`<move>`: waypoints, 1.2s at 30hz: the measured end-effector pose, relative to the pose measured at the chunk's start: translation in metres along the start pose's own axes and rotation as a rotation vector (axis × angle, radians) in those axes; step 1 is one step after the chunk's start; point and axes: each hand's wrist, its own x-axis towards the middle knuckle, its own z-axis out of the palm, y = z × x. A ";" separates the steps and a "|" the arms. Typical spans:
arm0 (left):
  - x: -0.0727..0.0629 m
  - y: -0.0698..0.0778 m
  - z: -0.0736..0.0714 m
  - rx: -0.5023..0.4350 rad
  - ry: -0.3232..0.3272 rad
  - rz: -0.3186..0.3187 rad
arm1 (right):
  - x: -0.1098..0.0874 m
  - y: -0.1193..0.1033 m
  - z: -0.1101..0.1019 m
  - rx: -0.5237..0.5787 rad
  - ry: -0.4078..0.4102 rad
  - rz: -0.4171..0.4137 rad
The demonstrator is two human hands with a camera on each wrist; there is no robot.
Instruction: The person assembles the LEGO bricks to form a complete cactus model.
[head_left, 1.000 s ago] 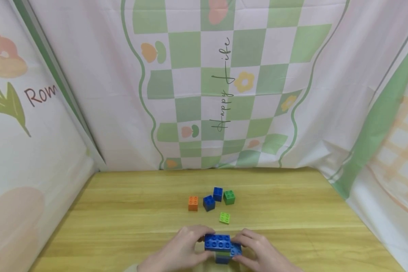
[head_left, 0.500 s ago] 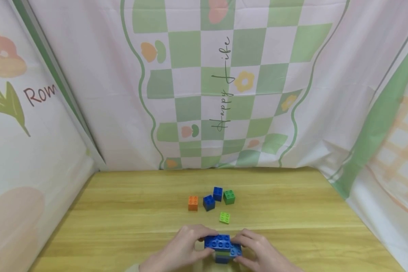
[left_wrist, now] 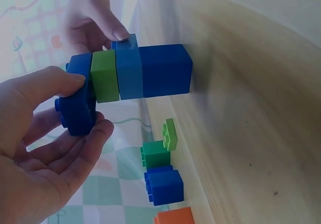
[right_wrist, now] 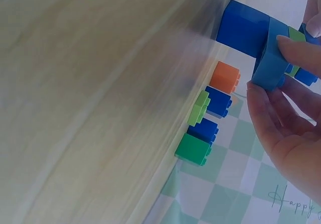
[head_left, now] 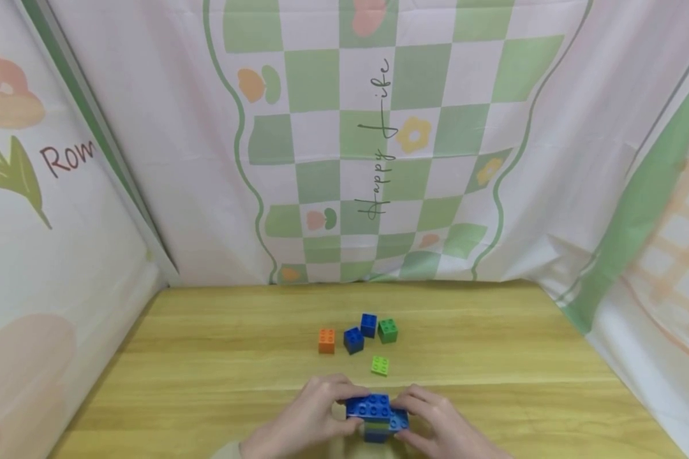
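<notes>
A small tower of building blocks stands on the table in front of me. Its base is a dark blue block (left_wrist: 168, 71), topped by a lighter blue brick (head_left: 399, 421) that juts out to the right. Above that sits a light green block (left_wrist: 105, 76), and a long dark blue brick (head_left: 375, 405) lies at the top, overhanging to the left. My left hand (head_left: 312, 414) pinches the top brick's left end between thumb and fingers. With thumb and fingers, my right hand (head_left: 436, 419) grips the lighter blue brick's jutting end.
Beyond the tower lie loose blocks: an orange one (head_left: 326, 341), a blue one (head_left: 353, 340), another blue one (head_left: 369, 325) and a green one (head_left: 387, 331). Nearer is a thin lime-green piece (head_left: 380, 365). A patterned curtain (head_left: 367, 178) hangs behind the wooden table (head_left: 224, 338).
My left fingers and thumb have shifted slightly to the right along the top dark blue brick. The right hand and the loose blocks stay where they were.
</notes>
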 end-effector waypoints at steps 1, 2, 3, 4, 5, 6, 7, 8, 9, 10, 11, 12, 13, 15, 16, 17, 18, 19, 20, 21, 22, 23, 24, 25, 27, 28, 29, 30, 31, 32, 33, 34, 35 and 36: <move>0.000 0.000 0.000 0.002 0.001 0.003 | 0.000 0.000 0.000 0.001 -0.001 0.003; 0.000 0.000 0.000 0.003 0.002 0.006 | 0.000 0.000 0.000 0.003 -0.003 0.004; 0.001 0.000 0.000 0.006 0.003 0.009 | 0.000 0.000 0.000 0.006 -0.004 0.005; 0.001 0.000 0.000 0.006 0.002 0.007 | 0.000 0.000 0.000 0.006 -0.004 0.006; 0.001 0.000 0.000 0.007 0.002 0.006 | 0.000 0.000 0.000 0.006 -0.005 0.007; 0.001 0.000 0.000 0.011 0.002 0.005 | 0.000 0.000 0.000 0.007 -0.007 0.008; 0.001 0.001 0.000 0.014 0.001 0.002 | 0.000 0.000 -0.001 0.006 -0.008 0.009; 0.001 0.001 0.000 0.013 -0.003 -0.005 | 0.001 0.000 0.000 0.003 -0.006 0.008; 0.001 0.002 -0.001 0.013 -0.007 -0.013 | 0.001 0.000 0.000 -0.002 -0.002 0.005; 0.001 0.003 -0.001 0.018 -0.012 -0.023 | 0.001 0.000 0.000 -0.008 0.004 0.000; 0.002 0.004 -0.002 0.021 -0.018 -0.034 | 0.001 0.000 0.000 -0.014 0.011 -0.008; 0.002 0.005 -0.002 0.027 -0.024 -0.045 | 0.001 0.000 0.001 -0.022 0.020 -0.017; 0.002 0.005 -0.003 0.033 -0.031 -0.058 | 0.001 0.000 0.001 -0.027 0.027 -0.024; 0.002 0.007 -0.004 0.041 -0.043 -0.079 | 0.001 0.001 0.002 -0.038 0.046 -0.043; 0.002 0.007 -0.004 0.043 -0.049 -0.088 | 0.001 0.001 0.003 -0.041 0.053 -0.050; 0.002 0.007 -0.004 0.043 -0.052 -0.095 | 0.001 0.001 0.003 -0.043 0.057 -0.055; 0.002 0.007 -0.004 0.042 -0.055 -0.100 | 0.001 0.001 0.003 -0.044 0.060 -0.058; 0.002 0.007 -0.004 0.042 -0.057 -0.101 | 0.001 0.001 0.003 -0.044 0.063 -0.060; 0.001 0.007 -0.004 0.038 -0.057 -0.104 | 0.002 0.001 0.004 -0.048 0.069 -0.066; 0.001 0.007 -0.004 0.039 -0.059 -0.109 | 0.002 0.001 0.004 -0.050 0.074 -0.072; 0.001 0.007 -0.004 0.042 -0.058 -0.109 | 0.002 0.001 0.004 -0.054 0.081 -0.078; 0.001 0.007 -0.004 0.048 -0.056 -0.110 | 0.002 0.002 0.005 -0.058 0.089 -0.087; 0.001 0.006 -0.003 0.052 -0.054 -0.107 | 0.002 0.002 0.005 -0.061 0.098 -0.098; 0.001 0.006 -0.003 0.062 -0.048 -0.097 | 0.002 0.003 0.005 -0.064 0.106 -0.108; 0.001 0.005 -0.001 0.080 -0.036 -0.079 | 0.001 0.004 0.006 -0.067 0.120 -0.126; 0.001 0.004 0.000 0.090 -0.029 -0.063 | 0.001 0.004 0.006 -0.066 0.121 -0.127; 0.001 0.003 0.000 0.092 -0.025 -0.056 | 0.001 0.004 0.006 -0.063 0.119 -0.126; 0.001 0.003 0.000 0.099 -0.021 -0.041 | 0.001 0.004 0.006 -0.057 0.112 -0.122; 0.001 0.003 0.001 0.100 -0.020 -0.039 | 0.001 0.004 0.005 -0.051 0.100 -0.111; 0.001 0.003 0.001 0.096 -0.022 -0.042 | 0.001 0.004 0.005 -0.044 0.088 -0.101; 0.002 0.003 0.000 0.090 -0.025 -0.048 | 0.001 0.004 0.004 -0.036 0.074 -0.089; 0.002 0.003 0.000 0.074 -0.032 -0.060 | 0.001 0.004 0.004 -0.030 0.061 -0.078; 0.002 0.003 0.000 0.055 -0.038 -0.071 | 0.001 0.004 0.003 -0.026 0.053 -0.071; 0.002 0.003 -0.001 0.041 -0.042 -0.077 | 0.000 0.004 0.003 -0.022 0.045 -0.063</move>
